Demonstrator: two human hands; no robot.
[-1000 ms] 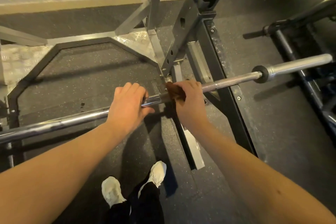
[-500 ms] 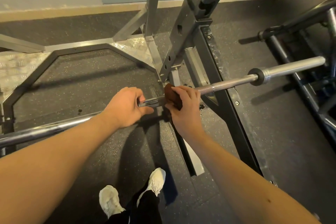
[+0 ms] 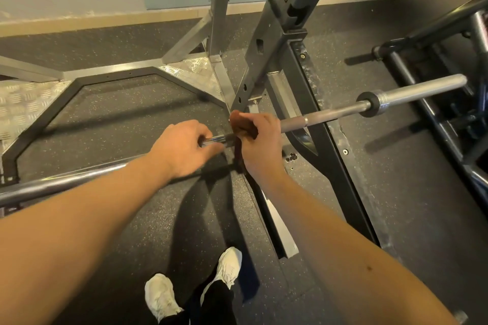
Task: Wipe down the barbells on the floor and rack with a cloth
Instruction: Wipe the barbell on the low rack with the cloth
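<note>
Gripping smooth steel barbell (image 3: pixel 330 115), left hand (image 3: pixel 182 149) bare, right hand (image 3: pixel 257 140) clutching brown cloth (image 3: pixel 239 124) round shaft

Two hands (image 3: pixel 182 150) (image 3: pixel 260 146), one cloth (image 3: pixel 239 124), one chrome barbell (image 3: pixel 330 113), two shoes (image 3: pixel 161 295) (image 3: pixel 228 266).

Metal barbell (image 3: pixel 330 113), glossy chrome towards its left end, duller matt grey towards the right. Brown cloth (image 3: pixel 241 125), soft and matt. Rack (image 3: pixel 266 42) of grey painted metal, scuffed in places. Floor (image 3: pixel 118 113) of dark, speckled, rough rubber. Tread plate (image 3: pixel 23 103) of shiny embossed metal.
</note>
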